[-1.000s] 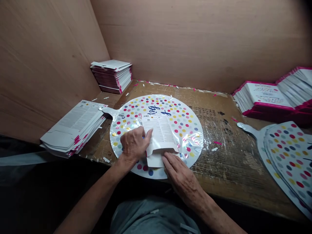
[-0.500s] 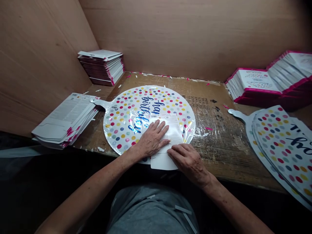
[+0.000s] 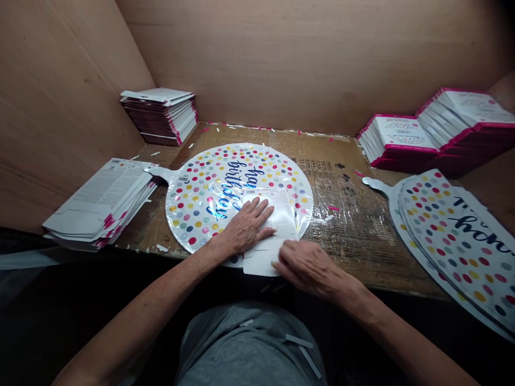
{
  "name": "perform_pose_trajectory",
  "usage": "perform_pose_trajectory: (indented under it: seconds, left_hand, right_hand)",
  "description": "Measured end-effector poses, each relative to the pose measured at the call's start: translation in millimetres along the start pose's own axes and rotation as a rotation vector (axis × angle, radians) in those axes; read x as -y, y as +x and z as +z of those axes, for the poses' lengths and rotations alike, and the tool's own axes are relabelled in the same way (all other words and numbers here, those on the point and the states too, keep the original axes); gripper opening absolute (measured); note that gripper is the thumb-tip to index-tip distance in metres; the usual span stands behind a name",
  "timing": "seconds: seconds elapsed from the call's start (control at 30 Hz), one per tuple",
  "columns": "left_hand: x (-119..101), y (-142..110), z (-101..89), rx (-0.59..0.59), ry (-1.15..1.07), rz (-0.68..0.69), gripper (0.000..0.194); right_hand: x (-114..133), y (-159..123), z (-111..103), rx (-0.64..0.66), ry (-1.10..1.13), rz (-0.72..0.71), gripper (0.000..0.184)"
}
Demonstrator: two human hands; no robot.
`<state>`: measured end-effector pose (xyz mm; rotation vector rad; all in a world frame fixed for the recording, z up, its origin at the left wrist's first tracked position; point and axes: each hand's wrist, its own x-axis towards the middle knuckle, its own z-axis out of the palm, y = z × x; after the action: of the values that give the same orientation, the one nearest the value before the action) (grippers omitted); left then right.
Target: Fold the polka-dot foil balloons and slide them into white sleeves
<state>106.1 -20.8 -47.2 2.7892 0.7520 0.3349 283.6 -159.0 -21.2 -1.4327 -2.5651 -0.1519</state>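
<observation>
Head: left hand [image 3: 246,228] on packet [image 3: 282,215], right hand [image 3: 306,266] at flap [image 3: 259,261]; contents hidden.

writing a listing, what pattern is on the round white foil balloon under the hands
The round white balloon has multicoloured dots, clearest in the head view.

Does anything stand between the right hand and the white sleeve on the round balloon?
Nothing visible does. The right hand, fingers curled, is at the right edge of the sleeve. The left hand lies on the sleeve, but to the left, not between them. The balloon is underneath.
</observation>
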Motion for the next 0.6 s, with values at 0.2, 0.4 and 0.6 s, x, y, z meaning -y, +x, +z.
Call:
perform_pose_trajectory:
  seconds: [0.2,0.4,0.6]
  left_hand:
    - [-6,-1,-2.1,-0.077,-0.046,0.006,0.055]
    - [-30,-60,-12.0,-0.244,-0.231,0.054,0.025]
    - [-31,-88,-8.9,-0.181,-0.336,0.001,0.025]
  right_hand:
    - [3,-46,-1,-0.263,0.071,0.038,0.037]
    - [15,-34,32,-0.319,0.052,-0.025,0.030]
    - [14,-20,24,-0.372,0.309,0.200,0.015]
